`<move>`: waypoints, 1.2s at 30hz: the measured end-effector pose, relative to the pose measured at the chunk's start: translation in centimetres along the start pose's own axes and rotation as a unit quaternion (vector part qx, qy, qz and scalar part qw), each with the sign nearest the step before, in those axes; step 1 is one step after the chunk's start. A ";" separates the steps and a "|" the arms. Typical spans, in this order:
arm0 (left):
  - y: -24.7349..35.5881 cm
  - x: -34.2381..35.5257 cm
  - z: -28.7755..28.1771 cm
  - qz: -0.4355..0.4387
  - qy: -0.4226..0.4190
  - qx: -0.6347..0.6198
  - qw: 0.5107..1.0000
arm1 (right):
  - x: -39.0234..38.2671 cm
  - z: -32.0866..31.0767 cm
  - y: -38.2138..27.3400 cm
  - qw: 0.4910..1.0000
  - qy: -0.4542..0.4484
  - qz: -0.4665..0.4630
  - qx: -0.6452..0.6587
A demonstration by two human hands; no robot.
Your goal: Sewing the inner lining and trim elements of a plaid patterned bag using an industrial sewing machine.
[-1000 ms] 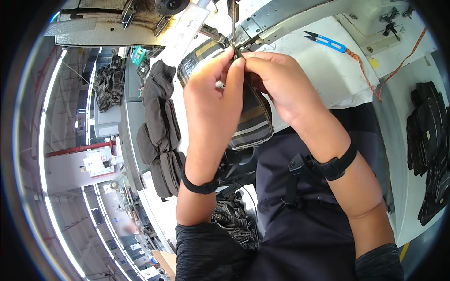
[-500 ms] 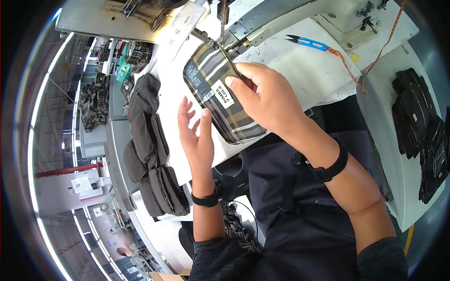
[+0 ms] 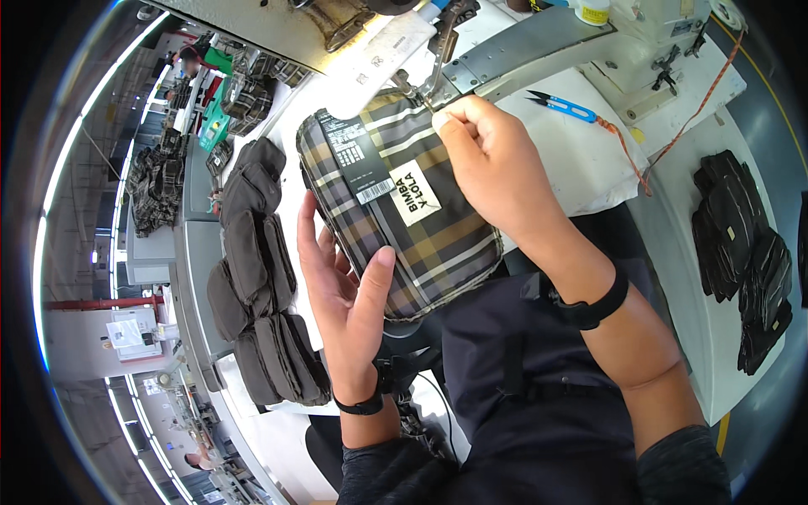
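Observation:
A plaid fabric pouch [image 3: 446, 240] in black, brown and white, with a pale sewn-on label and a dark printed tag, lies tilted under the sewing machine's needle area [image 3: 421, 94]. My right hand [image 3: 505, 164] is closed, thumb and forefinger pinching the pouch's upper right edge close beside the needle. At the lower left edge, my left hand [image 3: 341, 295] cups the pouch; its thumb rests on the top face and the other fingers are partly hidden behind the edge.
Blue thread snips [image 3: 562, 107] on an orange cord lie right of the needle. Several dark padded pouches [image 3: 257, 269] are stacked at left. Dark fabric pieces [image 3: 741, 244] sit on the right-hand surface. A small yellow-labelled bottle [image 3: 592, 10] stands at the back.
My left hand, earlier apart from the pouch, now grips its left edge. The pouch has turned and lies flatter, more of its face showing. My right hand stays near the needle.

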State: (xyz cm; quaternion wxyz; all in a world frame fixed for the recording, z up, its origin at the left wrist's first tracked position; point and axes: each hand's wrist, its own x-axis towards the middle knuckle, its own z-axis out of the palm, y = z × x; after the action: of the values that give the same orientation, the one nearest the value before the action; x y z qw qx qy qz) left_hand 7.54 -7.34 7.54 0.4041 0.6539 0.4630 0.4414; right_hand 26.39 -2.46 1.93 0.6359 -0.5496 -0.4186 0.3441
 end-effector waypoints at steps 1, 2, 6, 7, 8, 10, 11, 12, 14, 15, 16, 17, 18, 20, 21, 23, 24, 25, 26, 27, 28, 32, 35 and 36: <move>0.0 -0.1 -0.2 -0.019 0.004 -0.014 1.000 | -0.1 -0.1 -0.3 0.999 -0.012 0.017 0.039; -0.1 -0.2 -0.4 -0.039 0.008 -0.027 0.999 | -0.3 0.0 -0.2 0.999 -0.015 0.015 0.040; -0.5 -0.3 -0.5 -0.032 0.000 -0.027 0.999 | -0.7 0.4 0.4 1.000 -0.013 -0.006 0.004; -0.4 -0.2 -0.6 -0.033 -0.003 -0.025 0.999 | -0.6 0.4 0.4 1.000 -0.006 -0.012 -0.004; -0.5 -0.1 -0.6 -0.033 -0.001 -0.027 0.999 | -0.6 0.3 0.4 1.000 0.001 -0.018 -0.012; -0.5 -0.1 -0.6 -0.030 -0.008 -0.034 0.999 | -0.3 0.0 0.6 0.999 -0.023 0.012 0.047; -0.7 -0.1 -0.7 -0.031 -0.008 -0.035 0.999 | -0.3 -0.2 0.7 0.992 -0.044 0.042 0.107; -1.2 -0.2 -0.9 -0.049 -0.005 -0.043 0.998 | -0.4 -0.1 0.6 0.992 -0.042 0.044 0.107; -1.7 -0.5 -0.9 -0.068 -0.006 -0.051 0.996 | -0.7 0.1 0.5 0.981 -0.049 0.037 0.182; -1.9 -0.7 -0.7 -0.070 -0.001 -0.066 0.995 | -0.6 -0.1 0.7 0.982 -0.045 0.039 0.180; -2.1 -0.9 -0.5 -0.072 0.004 -0.082 0.994 | -0.5 -0.2 1.2 0.981 -0.059 0.026 0.182; -2.2 -1.0 -0.2 -0.074 0.000 -0.084 0.994 | -0.5 -0.5 1.4 0.980 -0.073 0.012 0.183; -2.2 -1.2 0.0 -0.090 0.015 -0.108 0.990 | -0.6 -0.6 1.4 0.981 -0.072 0.013 0.182; -2.4 -1.5 0.1 -0.107 0.029 -0.133 0.985 | -1.0 -0.9 1.2 0.978 -0.092 0.037 0.183; -2.8 -1.5 -0.2 -0.131 0.040 -0.153 0.979 | -1.3 -1.1 1.1 0.978 -0.093 0.037 0.183; -3.2 -1.6 -0.6 -0.137 0.042 -0.186 0.972 | -2.6 -2.0 0.7 0.977 -0.129 0.086 0.145; -3.4 -1.9 -0.5 -0.140 0.042 -0.188 0.971 | -3.1 -2.4 0.6 0.977 -0.128 0.089 0.143; -3.6 -2.2 -0.4 -0.143 0.048 -0.190 0.970 | -3.7 -2.8 0.5 0.977 -0.128 0.092 0.144; -3.7 -2.5 -0.3 -0.146 0.054 -0.192 0.969 | -4.3 -3.1 0.3 0.976 -0.128 0.096 0.146; -3.5 -2.8 -0.3 -0.146 0.057 -0.191 0.969 | -4.9 -3.6 -0.2 0.976 -0.131 0.096 0.148; -3.6 -3.2 -0.1 -0.143 0.061 -0.180 0.971 | -5.4 -4.3 -0.5 0.980 -0.142 0.096 0.100; -3.0 -4.3 0.6 -0.117 0.053 -0.145 0.981 | -6.4 -4.6 -0.8 0.973 -0.121 0.113 0.162; -2.8 -5.7 0.4 -0.101 0.077 -0.155 0.980 | -6.4 -4.5 -1.8 0.943 -0.123 0.178 0.252; -2.8 -6.1 0.4 -0.092 0.072 -0.156 0.981 | -6.3 -4.7 -2.0 0.943 -0.128 0.176 0.253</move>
State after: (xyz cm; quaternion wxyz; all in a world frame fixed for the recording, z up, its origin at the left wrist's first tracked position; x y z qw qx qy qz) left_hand 6.11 -12.53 3.59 0.5058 0.5037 0.4745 0.5152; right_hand 28.05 -10.34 2.75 0.6245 -0.3866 -0.2924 0.6124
